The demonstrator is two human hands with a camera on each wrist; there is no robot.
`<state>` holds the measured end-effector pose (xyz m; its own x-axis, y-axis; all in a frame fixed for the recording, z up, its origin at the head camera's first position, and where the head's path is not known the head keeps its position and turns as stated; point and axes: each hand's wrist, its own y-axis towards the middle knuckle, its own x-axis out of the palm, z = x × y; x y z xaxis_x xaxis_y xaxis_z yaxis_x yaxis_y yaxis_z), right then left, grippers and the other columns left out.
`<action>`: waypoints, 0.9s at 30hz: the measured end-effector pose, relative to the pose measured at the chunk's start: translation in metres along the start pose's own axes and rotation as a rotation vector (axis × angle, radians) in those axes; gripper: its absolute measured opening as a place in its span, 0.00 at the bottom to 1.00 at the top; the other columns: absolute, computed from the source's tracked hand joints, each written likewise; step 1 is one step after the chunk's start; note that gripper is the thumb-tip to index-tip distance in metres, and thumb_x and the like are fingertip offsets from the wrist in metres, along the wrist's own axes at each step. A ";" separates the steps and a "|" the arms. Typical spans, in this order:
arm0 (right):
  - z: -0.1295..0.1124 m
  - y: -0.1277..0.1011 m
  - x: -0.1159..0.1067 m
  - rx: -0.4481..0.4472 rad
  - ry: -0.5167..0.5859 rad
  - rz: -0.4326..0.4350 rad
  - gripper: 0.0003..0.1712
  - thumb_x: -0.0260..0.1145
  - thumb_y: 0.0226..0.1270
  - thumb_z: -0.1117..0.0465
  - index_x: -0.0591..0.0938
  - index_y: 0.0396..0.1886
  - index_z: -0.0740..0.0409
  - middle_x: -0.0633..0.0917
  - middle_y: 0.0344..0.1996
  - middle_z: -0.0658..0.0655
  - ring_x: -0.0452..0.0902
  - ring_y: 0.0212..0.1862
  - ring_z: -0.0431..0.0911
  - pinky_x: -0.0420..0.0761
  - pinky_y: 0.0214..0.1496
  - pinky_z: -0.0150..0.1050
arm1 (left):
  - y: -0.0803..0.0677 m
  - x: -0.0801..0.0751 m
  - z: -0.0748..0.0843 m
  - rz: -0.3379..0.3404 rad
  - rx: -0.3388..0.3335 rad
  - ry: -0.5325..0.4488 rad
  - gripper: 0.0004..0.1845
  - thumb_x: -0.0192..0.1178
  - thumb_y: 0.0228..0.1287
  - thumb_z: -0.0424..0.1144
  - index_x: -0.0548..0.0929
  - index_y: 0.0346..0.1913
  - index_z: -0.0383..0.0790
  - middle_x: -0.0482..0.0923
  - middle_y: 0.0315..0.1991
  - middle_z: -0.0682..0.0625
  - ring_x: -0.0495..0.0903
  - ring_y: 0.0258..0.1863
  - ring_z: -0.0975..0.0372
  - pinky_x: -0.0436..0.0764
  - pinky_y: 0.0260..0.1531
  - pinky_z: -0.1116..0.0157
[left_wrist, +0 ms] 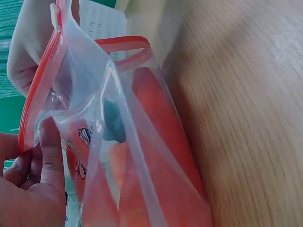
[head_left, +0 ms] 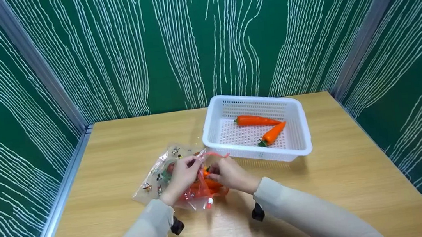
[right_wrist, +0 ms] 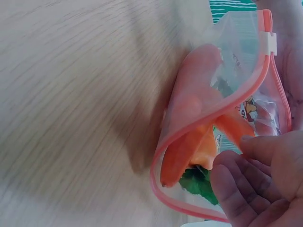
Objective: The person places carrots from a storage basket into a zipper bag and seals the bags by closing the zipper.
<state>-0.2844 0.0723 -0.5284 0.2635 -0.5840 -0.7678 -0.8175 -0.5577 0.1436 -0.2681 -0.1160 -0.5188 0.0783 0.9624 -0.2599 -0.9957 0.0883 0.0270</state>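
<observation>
Lying on the table (head_left: 349,166), near its front and just left of the middle, is a clear bag (head_left: 185,176) with a red zip strip along its mouth. Both hands hold it. It has little cartoon pictures on it. Inside are orange carrots (left_wrist: 161,142) with green tops, seen through the plastic.

At one side of the mouth, the left hand (head_left: 181,174) has its thumb and fingers (left_wrist: 49,146) pinched together on the zip strip. The right hand (head_left: 230,173) is at the other side. Its fingers (right_wrist: 241,184) are curled at the rim of the mouth, right over a carrot's green top. The mouth is pulled open between the two hands. A small white slider (right_wrist: 271,43) sits on the zip strip.

Both arms wear pale long sleeves. A black strap shows under each wrist.

Behind the bag and to the right stands a white basket (head_left: 212,128) with holes in its sides and floor. It is close to the bag but not touching it. Two more carrots (head_left: 270,126) lie in the basket, tips close together.

Green walls with wavy white lines stand around the table on three sides.
</observation>
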 end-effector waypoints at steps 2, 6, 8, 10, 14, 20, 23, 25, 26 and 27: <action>0.001 0.001 0.000 -0.008 0.008 0.001 0.04 0.73 0.73 0.68 0.92 0.37 0.63 0.92 0.28 0.55 0.79 0.28 0.39 0.83 0.32 0.35 | 0.000 0.000 0.000 0.005 0.005 0.012 0.16 0.60 0.83 0.38 0.86 0.41 0.25 0.78 0.25 0.54 0.72 0.23 0.67 0.71 0.24 0.73; 0.003 0.001 -0.001 -0.013 0.023 -0.006 0.03 0.74 0.74 0.68 0.92 0.40 0.63 0.91 0.29 0.56 0.79 0.28 0.39 0.83 0.32 0.33 | 0.001 0.001 0.001 -0.006 0.013 0.018 0.17 0.59 0.83 0.38 0.86 0.42 0.24 0.77 0.25 0.55 0.72 0.23 0.67 0.71 0.24 0.73; 0.004 -0.001 -0.002 -0.001 0.029 -0.010 0.02 0.74 0.73 0.68 0.92 0.40 0.63 0.91 0.30 0.55 0.80 0.29 0.39 0.84 0.33 0.33 | 0.001 0.000 0.002 -0.017 0.007 0.012 0.17 0.59 0.84 0.39 0.86 0.42 0.25 0.78 0.25 0.55 0.72 0.23 0.67 0.72 0.24 0.73; 0.005 -0.002 -0.004 0.013 0.026 -0.011 0.02 0.74 0.73 0.67 0.92 0.40 0.61 0.91 0.30 0.54 0.79 0.29 0.39 0.83 0.33 0.33 | 0.002 0.000 0.002 -0.023 0.001 0.010 0.16 0.59 0.84 0.39 0.86 0.40 0.28 0.79 0.26 0.55 0.73 0.23 0.66 0.73 0.25 0.73; 0.005 -0.006 -0.010 0.040 0.023 -0.020 0.02 0.75 0.74 0.64 0.92 0.39 0.58 0.91 0.29 0.52 0.78 0.28 0.39 0.84 0.33 0.33 | 0.002 0.000 0.002 -0.030 -0.013 0.006 0.16 0.59 0.84 0.40 0.87 0.41 0.30 0.80 0.27 0.54 0.73 0.24 0.66 0.74 0.25 0.72; 0.006 -0.013 -0.024 0.022 0.036 0.003 0.04 0.75 0.74 0.63 0.91 0.36 0.58 0.92 0.31 0.54 0.81 0.29 0.39 0.83 0.32 0.32 | 0.002 -0.002 -0.002 -0.042 -0.006 0.009 0.16 0.59 0.84 0.40 0.86 0.41 0.28 0.79 0.26 0.54 0.73 0.23 0.66 0.73 0.25 0.72; 0.009 -0.015 -0.031 -0.015 0.012 0.039 0.05 0.76 0.73 0.64 0.91 0.34 0.60 0.92 0.30 0.56 0.82 0.29 0.40 0.82 0.31 0.31 | 0.001 -0.002 -0.003 -0.048 -0.002 -0.007 0.17 0.59 0.84 0.39 0.86 0.40 0.27 0.78 0.24 0.55 0.73 0.21 0.67 0.71 0.23 0.73; 0.012 -0.016 -0.036 -0.023 0.005 0.056 0.05 0.76 0.72 0.63 0.91 0.34 0.60 0.92 0.30 0.56 0.82 0.30 0.39 0.82 0.31 0.31 | 0.001 -0.002 -0.003 -0.054 -0.003 -0.025 0.18 0.59 0.84 0.40 0.85 0.40 0.26 0.77 0.23 0.55 0.73 0.20 0.67 0.70 0.22 0.73; 0.013 -0.016 -0.038 -0.027 0.002 0.064 0.05 0.76 0.72 0.63 0.91 0.34 0.60 0.92 0.30 0.55 0.82 0.29 0.39 0.82 0.31 0.31 | 0.001 -0.002 -0.003 -0.056 -0.008 -0.035 0.18 0.59 0.84 0.40 0.84 0.40 0.25 0.77 0.22 0.55 0.73 0.20 0.66 0.70 0.21 0.73; 0.014 -0.017 -0.041 -0.029 0.000 0.070 0.05 0.76 0.72 0.64 0.91 0.34 0.59 0.92 0.30 0.55 0.82 0.29 0.38 0.82 0.31 0.31 | 0.001 -0.002 -0.003 -0.057 -0.012 -0.042 0.18 0.59 0.84 0.40 0.84 0.40 0.25 0.77 0.22 0.55 0.73 0.19 0.66 0.70 0.21 0.73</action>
<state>-0.2885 0.1139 -0.5081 0.2064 -0.6222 -0.7552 -0.8189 -0.5323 0.2147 -0.2689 -0.1188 -0.5211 0.1366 0.9658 -0.2202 -0.9901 0.1405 0.0018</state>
